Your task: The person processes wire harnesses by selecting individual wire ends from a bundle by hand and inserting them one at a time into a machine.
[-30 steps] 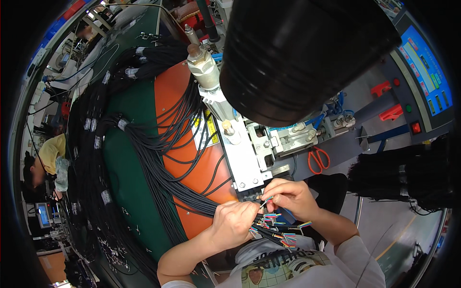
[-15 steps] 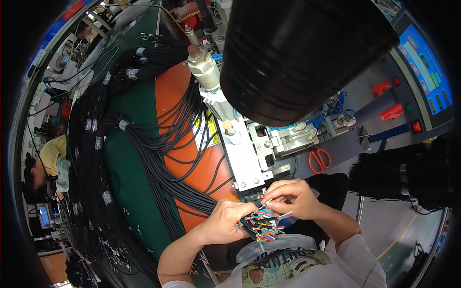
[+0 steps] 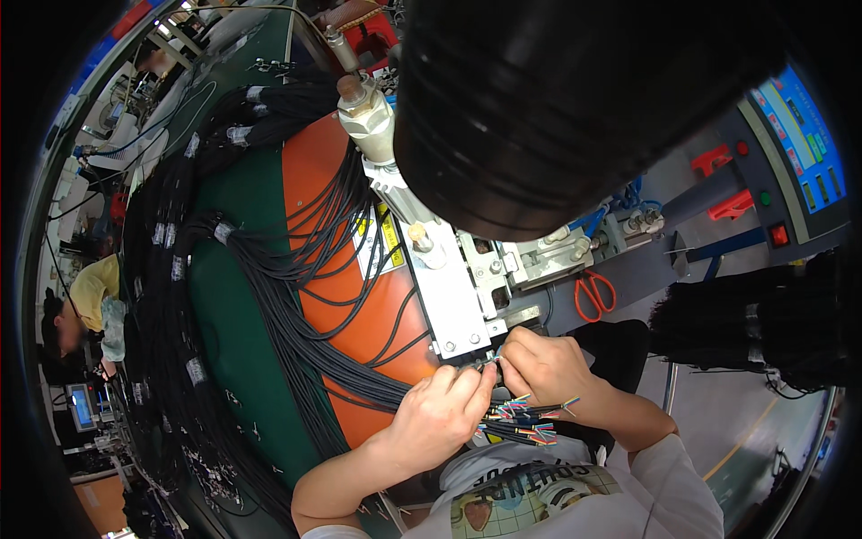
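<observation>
My left hand (image 3: 444,409) is closed, its fingertips pinching a black cable close to the front end of the machine's white metal plate (image 3: 453,305). Facing it, my right hand (image 3: 545,364) pinches the thin coloured wires (image 3: 495,358) at that cable's end. Below and between my hands, a bundle of black cables fans out in stripped ends (image 3: 530,420) with several coloured wires. The same black cables (image 3: 359,377) run back from my left hand across the orange surface. My fingers partly hide the pinched cable end.
A big black cylinder (image 3: 557,117) overhangs the machine. Orange-handled scissors (image 3: 594,296) lie right of it. A control panel with a screen (image 3: 804,144) stands far right, above a hanging black cable bundle (image 3: 709,332). More tied bundles (image 3: 180,260) cover the green table at left. A person in yellow (image 3: 97,292) sits far left.
Both hands have moved up toward the plate's front end, with a cable end between them. The stripped ends of the bundle now show below and right of my left hand. The view has shifted slightly.
</observation>
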Motion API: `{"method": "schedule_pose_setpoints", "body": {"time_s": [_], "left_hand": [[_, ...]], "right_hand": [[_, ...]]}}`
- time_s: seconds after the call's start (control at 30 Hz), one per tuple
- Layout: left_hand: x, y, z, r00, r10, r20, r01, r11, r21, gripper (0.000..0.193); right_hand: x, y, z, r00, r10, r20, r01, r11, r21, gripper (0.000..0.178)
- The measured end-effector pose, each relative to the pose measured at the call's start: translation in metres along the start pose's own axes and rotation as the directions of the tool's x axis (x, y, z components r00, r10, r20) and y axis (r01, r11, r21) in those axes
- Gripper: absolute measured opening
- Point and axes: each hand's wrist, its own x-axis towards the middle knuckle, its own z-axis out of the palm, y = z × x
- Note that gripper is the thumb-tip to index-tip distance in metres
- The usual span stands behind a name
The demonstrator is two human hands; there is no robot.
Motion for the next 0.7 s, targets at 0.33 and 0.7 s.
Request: {"method": "schedule_pose_setpoints", "body": {"time_s": [0.33, 0.7], "left_hand": [[0.009, 0.004, -0.012, 0.995, -0.064, 0.079, 0.067, 0.997, -0.032, 0.044], [0.017, 0.0, -0.016, 0.988, -0.058, 0.144, 0.062, 0.998, -0.024, 0.038]], "right_hand": [[-0.001, -0.001, 0.001, 0.999, -0.039, -0.015, 0.039, 0.998, -0.044, 0.012], [0.011, 0.001, -0.014, 0.984, -0.053, 0.168, 0.066, 0.995, -0.073, 0.013]]}}
